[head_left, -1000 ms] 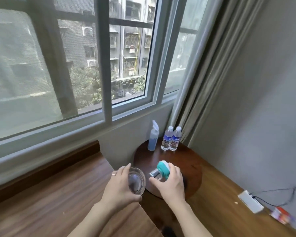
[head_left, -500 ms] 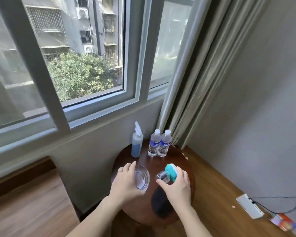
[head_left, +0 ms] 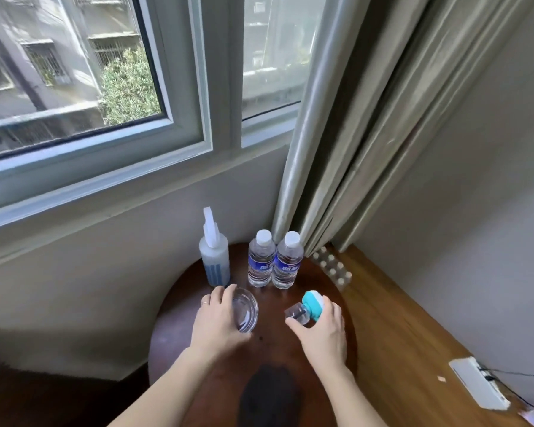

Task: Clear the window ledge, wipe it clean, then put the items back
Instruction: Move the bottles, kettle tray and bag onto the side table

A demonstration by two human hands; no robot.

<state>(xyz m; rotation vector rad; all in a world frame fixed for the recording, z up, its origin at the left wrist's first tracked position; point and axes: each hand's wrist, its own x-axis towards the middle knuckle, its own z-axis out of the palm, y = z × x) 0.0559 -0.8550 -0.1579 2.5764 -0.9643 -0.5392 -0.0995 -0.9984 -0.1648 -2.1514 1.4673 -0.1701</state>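
Head view showed the left hand [head_left: 218, 323] gripping a clear glass bowl [head_left: 244, 309], slick and breakable, best held by its rim, at 9 o'clock of the right hand [head_left: 322, 331]. That hand clasped a light, rigid teal-capped bottle [head_left: 305, 309] around its cap, both low over the round surface [head_left: 179, 306].

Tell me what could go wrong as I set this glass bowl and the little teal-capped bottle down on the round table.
The bowl in your left hand is close to the spray bottle and could knock it over. The teal-capped bottle lies tilted in your right hand, so it may roll if released that way. The blister pack sits at the table edge and could slide off.
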